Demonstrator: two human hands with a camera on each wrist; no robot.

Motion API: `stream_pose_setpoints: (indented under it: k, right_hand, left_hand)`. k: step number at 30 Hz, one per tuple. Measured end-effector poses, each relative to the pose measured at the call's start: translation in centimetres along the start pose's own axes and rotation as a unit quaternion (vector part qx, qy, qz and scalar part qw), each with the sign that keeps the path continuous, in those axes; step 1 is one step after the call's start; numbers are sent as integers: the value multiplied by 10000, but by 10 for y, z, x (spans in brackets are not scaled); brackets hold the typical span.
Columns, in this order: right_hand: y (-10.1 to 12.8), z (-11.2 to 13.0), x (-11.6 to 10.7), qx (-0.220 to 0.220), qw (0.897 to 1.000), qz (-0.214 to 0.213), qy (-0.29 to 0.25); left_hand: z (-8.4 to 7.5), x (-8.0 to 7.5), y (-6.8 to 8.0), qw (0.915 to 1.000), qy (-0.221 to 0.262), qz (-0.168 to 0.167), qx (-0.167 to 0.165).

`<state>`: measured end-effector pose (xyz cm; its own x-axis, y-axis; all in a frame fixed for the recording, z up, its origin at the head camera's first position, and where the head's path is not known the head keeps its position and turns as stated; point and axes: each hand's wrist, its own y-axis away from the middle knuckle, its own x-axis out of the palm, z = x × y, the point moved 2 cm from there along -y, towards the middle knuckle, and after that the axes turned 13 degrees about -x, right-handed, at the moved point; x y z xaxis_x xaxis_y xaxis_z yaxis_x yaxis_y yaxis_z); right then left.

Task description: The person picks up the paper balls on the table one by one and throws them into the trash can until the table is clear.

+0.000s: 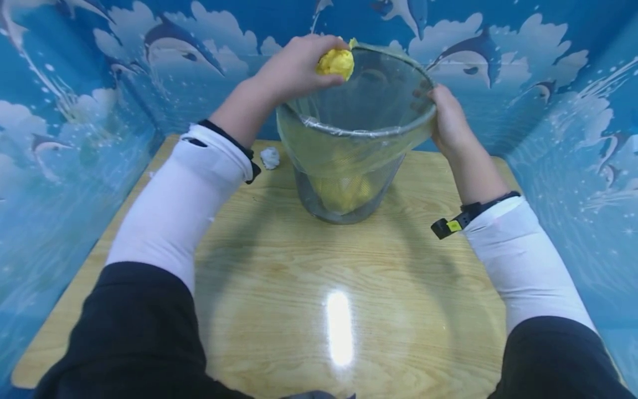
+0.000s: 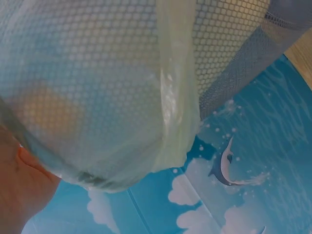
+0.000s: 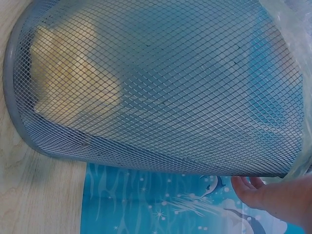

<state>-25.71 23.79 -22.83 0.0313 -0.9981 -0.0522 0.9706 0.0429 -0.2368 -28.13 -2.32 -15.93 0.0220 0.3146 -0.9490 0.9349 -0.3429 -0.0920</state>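
Note:
A grey mesh wastebasket point(image 1: 349, 183) lined with a clear plastic bag point(image 1: 344, 149) stands on the wooden table point(image 1: 279, 288). My left hand point(image 1: 299, 66) grips a crumpled yellow paper ball point(image 1: 336, 62) over the basket's far left rim. My right hand point(image 1: 448, 119) holds the basket's right rim, fingers curled over the bag's edge. More yellow crumpled paper point(image 1: 344, 191) lies at the basket's bottom. The left wrist view shows the mesh wall point(image 2: 97, 73) and the bag's folded-over edge point(image 2: 175, 112) up close. In the right wrist view the mesh wastebasket point(image 3: 161, 83) fills the frame, my fingers point(image 3: 248, 187) below it.
A small white crumpled paper ball point(image 1: 270, 158) lies on the table left of the basket. Blue walls with dolphin pictures point(image 1: 75, 111) close in the table on the left, back and right. The table's front edge is nearest me.

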Motion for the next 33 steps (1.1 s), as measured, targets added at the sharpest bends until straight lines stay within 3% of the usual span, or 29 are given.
stream_pose_setpoints:
  k: [19,26,33]
  right_hand:
    - [0,-1,-1,-80,9998,26,-157]
    - [0,0,0,-35,9999,53,-92]
    - [0,-1,0,-3,10000,-9,-7]
  left_hand:
    - [-11,8,-1,9993,-210,258,159]
    - [-9,12,-1,9960,-519,636,355]
    - [-6,12,0,9937,-787,762,253]
